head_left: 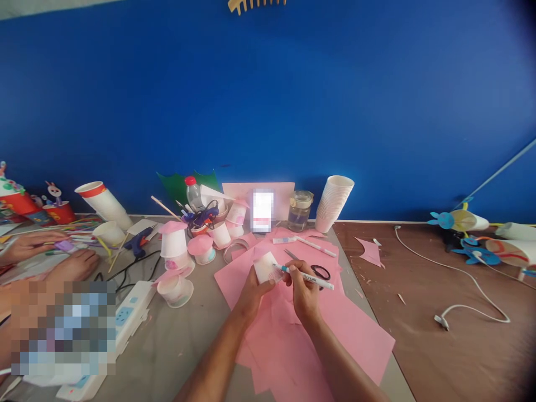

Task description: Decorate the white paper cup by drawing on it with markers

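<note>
My left hand (252, 291) is closed around a small white paper cup (265, 266), holding it tilted above the pink paper sheets (335, 329). My right hand (302, 290) grips a white marker pen (309, 276) like a pencil, its blue-tipped end touching the side of the cup. Black-handled scissors (319, 272) lie on the pink paper just behind the pen. Both forearms reach in from the bottom edge.
A stack of white cups (334, 202), a glass jar (300, 210), a phone (262, 210) and pink-topped cups (173, 241) stand behind. A glue gun (138, 240) and power strip (128, 314) lie left, beside another person's hands (54, 254). A white cable (460, 279) crosses the brown floor on the right.
</note>
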Tool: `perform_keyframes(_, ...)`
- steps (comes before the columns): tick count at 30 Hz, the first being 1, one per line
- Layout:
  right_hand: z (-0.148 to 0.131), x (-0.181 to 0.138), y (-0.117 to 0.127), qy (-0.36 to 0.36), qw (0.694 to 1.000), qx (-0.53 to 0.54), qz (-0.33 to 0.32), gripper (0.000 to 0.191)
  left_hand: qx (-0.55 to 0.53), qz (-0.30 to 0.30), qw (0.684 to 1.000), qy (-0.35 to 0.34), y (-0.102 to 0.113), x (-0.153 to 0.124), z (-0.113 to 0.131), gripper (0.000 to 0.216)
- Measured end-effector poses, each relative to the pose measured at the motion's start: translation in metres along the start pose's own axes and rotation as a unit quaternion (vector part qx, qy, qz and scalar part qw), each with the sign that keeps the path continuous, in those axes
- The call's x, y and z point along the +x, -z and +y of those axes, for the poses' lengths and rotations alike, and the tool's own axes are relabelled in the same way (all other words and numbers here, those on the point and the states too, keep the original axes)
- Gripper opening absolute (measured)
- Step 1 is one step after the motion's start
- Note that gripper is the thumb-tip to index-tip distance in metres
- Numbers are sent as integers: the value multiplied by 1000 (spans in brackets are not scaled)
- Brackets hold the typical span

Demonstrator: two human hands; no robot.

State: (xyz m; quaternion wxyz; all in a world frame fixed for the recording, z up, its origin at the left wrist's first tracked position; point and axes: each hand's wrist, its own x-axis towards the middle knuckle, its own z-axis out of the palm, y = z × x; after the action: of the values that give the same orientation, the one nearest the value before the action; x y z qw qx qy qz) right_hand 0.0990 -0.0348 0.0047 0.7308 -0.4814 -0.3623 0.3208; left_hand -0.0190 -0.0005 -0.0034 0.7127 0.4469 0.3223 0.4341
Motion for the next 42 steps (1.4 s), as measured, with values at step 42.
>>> perform_keyframes(42, -1, 0, 3, -1, 1000, -8, -8, 17, 0, 8, 1000, 17, 10, 1, -11, 37)
